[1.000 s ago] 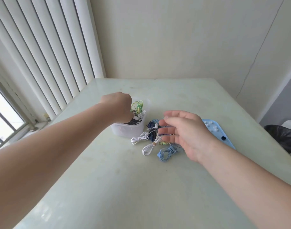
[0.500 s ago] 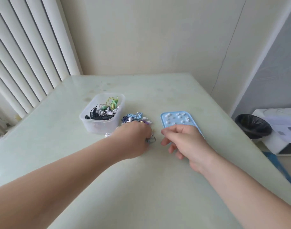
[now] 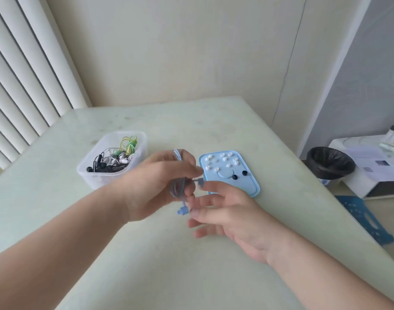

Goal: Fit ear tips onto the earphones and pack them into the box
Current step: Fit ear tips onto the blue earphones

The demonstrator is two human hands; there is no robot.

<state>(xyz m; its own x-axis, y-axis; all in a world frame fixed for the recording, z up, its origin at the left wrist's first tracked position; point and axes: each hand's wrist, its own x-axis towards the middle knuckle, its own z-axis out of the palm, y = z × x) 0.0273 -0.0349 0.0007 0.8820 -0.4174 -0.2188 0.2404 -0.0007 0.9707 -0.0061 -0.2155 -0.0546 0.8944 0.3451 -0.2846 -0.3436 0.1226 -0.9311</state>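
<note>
A clear plastic box (image 3: 112, 162) standing toward the left edge of the pale green table (image 3: 191, 253) is already partly filled with black, white and green wired earphones (image 3: 115, 161), so part of the packing is judged done. Just right of the table's middle lies a light-blue plastic lid (image 3: 247, 186) used as a tray, on which about a dozen loose white silicone ear tips (image 3: 220, 163) and two black ear tips (image 3: 239, 174) are left, so several fittings are judged to remain.

A coiled pair of light-blue wired earphones (image 3: 178, 186) is held above the middle of the table, between the box and the lid, and is neither fitted with tips, as far as can be seen, nor packed. The left hand (image 3: 155, 184) is closed around the bundled cable, with the earbuds left hanging out toward the right. The right hand (image 3: 227, 218) is loosely spread, its fingertips (image 3: 197, 211) brought up against the lower dangling earbud; whether it is pinched cannot be told. No ear tip is seen in either hand.
</note>
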